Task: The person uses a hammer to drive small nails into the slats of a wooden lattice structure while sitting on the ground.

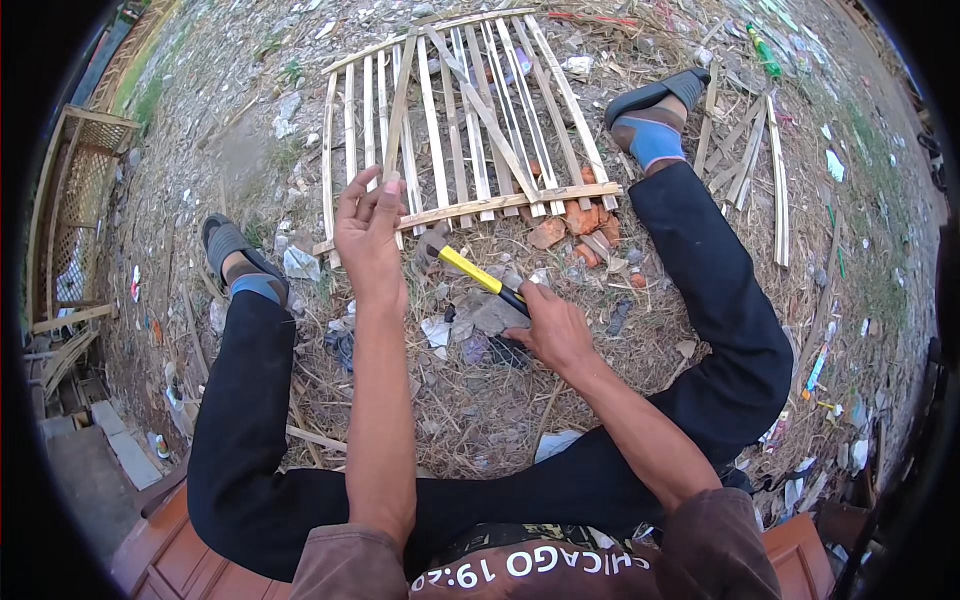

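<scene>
My right hand (pixel 556 335) is closed around the black grip of a hammer (pixel 470 270) with a yellow and black handle. The hammer's head points left and lies just right of my left wrist. My left hand (pixel 370 235) pinches the near end of a thin wooden slat (pixel 400 110), which slants away over a slatted wooden panel (pixel 430 130). That panel lies on the ground between my feet, its many narrow strips joined by a crosspiece (pixel 500 205) at the near end and another at the far end. One loose-looking strip (pixel 485 115) crosses the others diagonally.
Broken orange brick pieces (pixel 580 225) sit under the panel's near right corner. More loose slats (pixel 780 190) lie beyond my right leg. A green bottle (pixel 763 50) is at the far right. A lattice wooden frame (pixel 75 220) stands at left. Litter and dry straw cover the ground.
</scene>
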Motion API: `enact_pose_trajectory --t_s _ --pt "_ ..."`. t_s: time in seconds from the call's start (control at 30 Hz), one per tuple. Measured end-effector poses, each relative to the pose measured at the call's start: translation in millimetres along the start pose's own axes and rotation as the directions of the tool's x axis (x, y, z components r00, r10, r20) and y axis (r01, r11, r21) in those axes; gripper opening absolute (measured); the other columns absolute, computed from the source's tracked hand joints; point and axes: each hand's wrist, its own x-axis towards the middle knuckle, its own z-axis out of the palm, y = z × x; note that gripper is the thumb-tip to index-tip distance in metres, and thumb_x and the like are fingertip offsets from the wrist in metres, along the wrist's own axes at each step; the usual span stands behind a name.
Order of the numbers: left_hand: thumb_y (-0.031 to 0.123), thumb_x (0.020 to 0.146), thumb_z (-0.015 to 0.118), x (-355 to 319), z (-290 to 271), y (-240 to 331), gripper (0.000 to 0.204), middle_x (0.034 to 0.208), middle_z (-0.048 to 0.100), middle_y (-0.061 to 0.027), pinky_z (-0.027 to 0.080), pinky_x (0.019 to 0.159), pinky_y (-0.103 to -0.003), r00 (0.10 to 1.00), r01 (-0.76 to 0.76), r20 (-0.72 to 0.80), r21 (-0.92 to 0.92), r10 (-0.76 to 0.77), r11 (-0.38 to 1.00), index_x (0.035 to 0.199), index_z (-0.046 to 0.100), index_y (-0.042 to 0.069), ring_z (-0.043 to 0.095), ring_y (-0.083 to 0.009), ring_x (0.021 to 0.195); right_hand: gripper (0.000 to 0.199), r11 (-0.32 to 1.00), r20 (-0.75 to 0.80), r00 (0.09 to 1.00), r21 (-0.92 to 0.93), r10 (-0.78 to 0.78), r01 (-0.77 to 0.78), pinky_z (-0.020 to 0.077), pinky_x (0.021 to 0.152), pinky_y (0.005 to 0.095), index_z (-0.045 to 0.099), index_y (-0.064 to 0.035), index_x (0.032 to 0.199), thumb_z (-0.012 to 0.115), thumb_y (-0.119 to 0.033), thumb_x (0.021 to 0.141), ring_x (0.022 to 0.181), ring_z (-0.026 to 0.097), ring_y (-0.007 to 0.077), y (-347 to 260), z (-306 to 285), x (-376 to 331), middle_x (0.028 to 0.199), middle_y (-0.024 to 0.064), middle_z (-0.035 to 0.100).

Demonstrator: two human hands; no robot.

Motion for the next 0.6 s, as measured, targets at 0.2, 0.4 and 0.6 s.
enact_pose_trajectory --t_s 0.2,0.4,0.6 --pt "0.013 0.094 0.070 76 -29 -9 0.032 0.096 0.071 -0.0051 0.046 0.076 -0.025 0.979 -0.144 0.184 0.295 0.092 0.944 0.123 0.061 0.003 0.059 -0.0084 0.081 0.052 0.983 0.044 0.991 -0.126 -0.127 0.131 0.0550 0.069 0.0486 0.047 -0.0084 0.113 0.081 -0.023 0.078 0.084 0.069 0.0386 9 -19 3 0.117 0.0153 0.061" --pt "0.013 0.095 0.066 113 -94 -65 0.027 0.088 0.070 -0.0053 0.048 0.076 -0.030 0.971 -0.229 0.190 0.585 0.143 0.778 0.121 0.064 0.005 0.062 -0.0111 0.082 0.054 0.953 -0.033 0.980 -0.242 -0.195 0.181 0.0543 0.066 0.0484 0.047 -0.0087 0.112 0.083 -0.024 0.075 0.084 0.069 0.0377 38 -66 18 0.117 0.0146 0.061" --pt "0.008 0.095 0.061 98 -108 -88 0.027 0.094 0.070 -0.0190 0.052 0.077 -0.041 0.910 -0.408 0.294 0.762 0.293 0.502 0.122 0.064 0.008 0.070 -0.0323 0.085 0.061 0.997 -0.049 0.999 -0.079 0.008 -0.012 0.0518 0.079 0.0491 0.049 -0.0055 0.111 0.089 -0.027 0.069 0.096 0.065 0.0424 92 -93 29 0.104 0.0201 0.066"
